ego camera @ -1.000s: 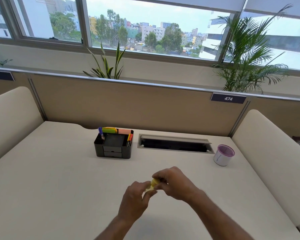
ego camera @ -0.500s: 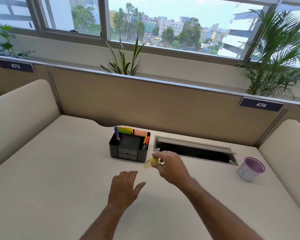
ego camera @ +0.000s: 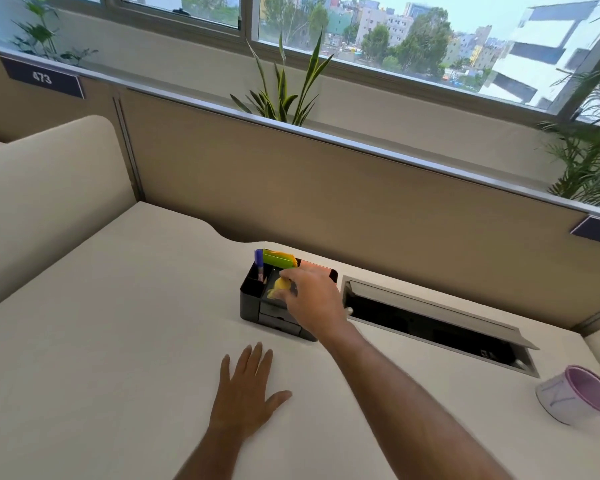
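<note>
A black desk organiser stands at the back middle of the white desk. It holds a blue pen, green and yellow sticky notes and some orange ones. My right hand reaches over the organiser's top tray and pinches a small yellow piece just above it. My left hand lies flat on the desk, fingers straight, in front of the organiser and holding nothing.
An open cable hatch is sunk into the desk right of the organiser. A white cup with a purple rim stands at the right. Padded side dividers and a tan back partition bound the desk; plants stand behind.
My right hand carried the yellow piece away from my left hand, forward to the organiser. My left hand let go and settled flat on the desk. The view has swung left.
</note>
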Available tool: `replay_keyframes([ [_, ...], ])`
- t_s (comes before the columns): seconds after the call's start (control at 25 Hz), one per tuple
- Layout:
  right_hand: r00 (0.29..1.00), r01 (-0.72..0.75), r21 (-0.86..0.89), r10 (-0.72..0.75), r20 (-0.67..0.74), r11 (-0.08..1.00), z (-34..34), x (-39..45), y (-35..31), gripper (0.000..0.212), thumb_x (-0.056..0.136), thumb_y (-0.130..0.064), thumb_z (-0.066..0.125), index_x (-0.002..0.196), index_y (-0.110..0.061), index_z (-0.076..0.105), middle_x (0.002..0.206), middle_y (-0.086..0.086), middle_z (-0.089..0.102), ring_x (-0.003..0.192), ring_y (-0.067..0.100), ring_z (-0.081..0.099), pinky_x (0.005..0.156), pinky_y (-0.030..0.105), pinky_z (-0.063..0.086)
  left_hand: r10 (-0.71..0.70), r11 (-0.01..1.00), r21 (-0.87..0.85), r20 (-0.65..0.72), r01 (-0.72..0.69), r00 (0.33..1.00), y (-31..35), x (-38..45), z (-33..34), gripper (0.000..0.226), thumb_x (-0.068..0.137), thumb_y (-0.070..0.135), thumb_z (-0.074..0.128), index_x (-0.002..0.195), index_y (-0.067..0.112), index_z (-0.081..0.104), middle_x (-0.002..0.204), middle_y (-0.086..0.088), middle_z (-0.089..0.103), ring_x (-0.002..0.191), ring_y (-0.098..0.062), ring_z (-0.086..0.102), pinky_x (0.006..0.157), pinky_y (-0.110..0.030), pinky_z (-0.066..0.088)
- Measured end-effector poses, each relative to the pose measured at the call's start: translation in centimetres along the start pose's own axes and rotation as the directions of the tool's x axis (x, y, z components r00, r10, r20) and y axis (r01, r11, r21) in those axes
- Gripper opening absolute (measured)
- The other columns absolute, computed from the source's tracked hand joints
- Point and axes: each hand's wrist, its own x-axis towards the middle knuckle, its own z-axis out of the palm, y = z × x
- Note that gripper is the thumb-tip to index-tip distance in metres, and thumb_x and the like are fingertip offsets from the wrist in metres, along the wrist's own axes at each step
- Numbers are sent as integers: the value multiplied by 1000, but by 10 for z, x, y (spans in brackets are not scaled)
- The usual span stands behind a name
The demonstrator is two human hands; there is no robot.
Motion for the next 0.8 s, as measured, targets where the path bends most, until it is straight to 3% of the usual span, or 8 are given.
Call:
replay_keyframes([
  [0.16,999,6,-23,-5,39,1000,23,33,-8,23,88,-27,75,108,-16,73,105,7,76,99,26,65,81,36,53,46,999,18,-14,-46,999,-4,0,6,84,90,76,19,148,20,41,158,-9,38,146,-30,36,114,-56,4],
  [0.32,984,-33,-39,39,176,999,51,50,-11,28,88,-29,74,112,-15,71,105,8,74,97,27,67,80,39,59,49,999,-3,-40,-49,998,-5,3,9,84,89,77,20,151,21,35,160,-8,32,148,-30,30,114,-59,9],
  [0.64,962,-107,-41,114,247,993,84,56,-3,33,88,-26,75,119,-16,68,112,8,72,101,27,65,83,38,56,53,998,-11,-86,-54,995,-7,6,12,90,84,81,5,156,27,7,166,-3,-1,153,-29,-4,117,-58,-7],
  [0.8,965,-113,-30,117,235,993,86,53,3,33,88,-27,76,118,-17,68,111,6,72,100,26,66,83,38,56,44,999,4,-107,-44,993,-6,4,9,89,85,80,10,155,26,18,165,-5,11,153,-30,7,116,-56,-7],
])
